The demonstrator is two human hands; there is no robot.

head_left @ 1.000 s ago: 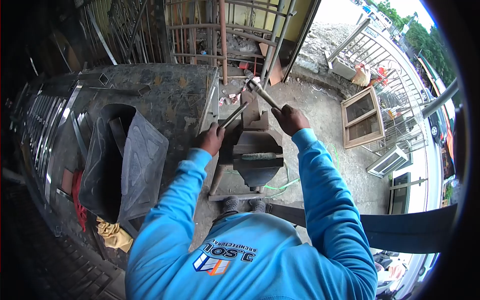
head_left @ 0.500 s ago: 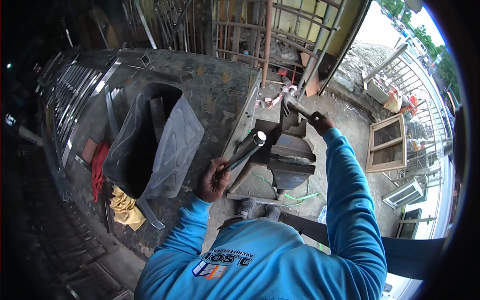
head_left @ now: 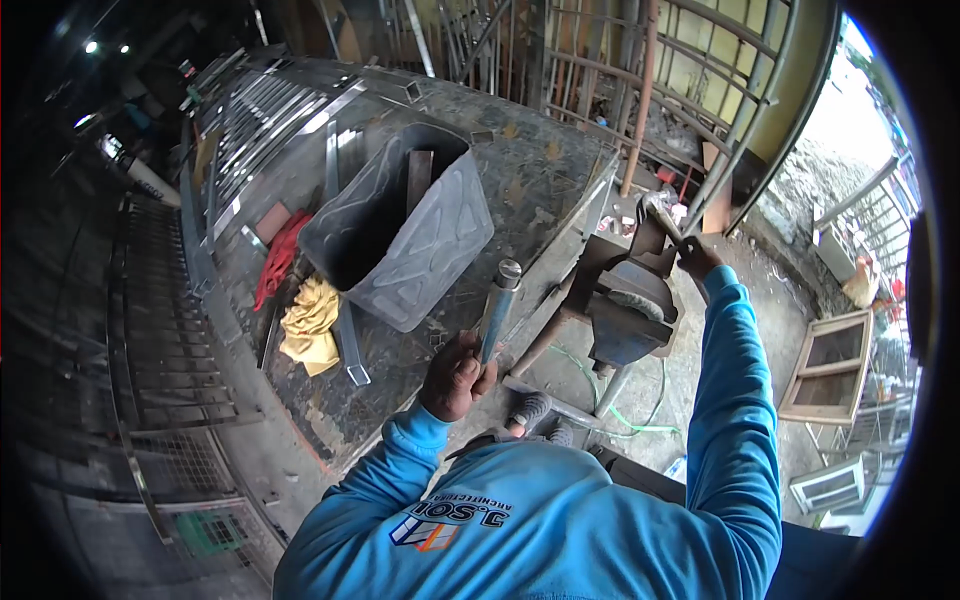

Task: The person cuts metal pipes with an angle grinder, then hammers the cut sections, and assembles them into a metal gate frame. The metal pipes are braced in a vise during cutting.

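Note:
My left hand (head_left: 455, 382) is closed around a short metal tube (head_left: 497, 308), which points up and away with its round end shining. It is held near the front edge of the dark worktable (head_left: 545, 190). Farther right, my right hand (head_left: 699, 259) grips the handle of a claw hammer (head_left: 663, 218). The hammer's head lies over the back of a bench vise (head_left: 632, 320), overlapping it in this view. Between my two hands stands the vise, its heavy jaws worn and rusty.
On the worktable rests a tilted dark plastic bin (head_left: 430, 250) with a metal piece inside. Yellow cloth (head_left: 312, 325), red cloth (head_left: 280, 258) and metal bars (head_left: 255, 125) lie left of it. A wooden frame (head_left: 828, 368) leans at right; a green cord (head_left: 640, 428) crosses the floor.
My view has swung left, so the bench and vise appear farther right. The tube in my left hand has tipped more upright. The hammer stays in my right hand near the vise.

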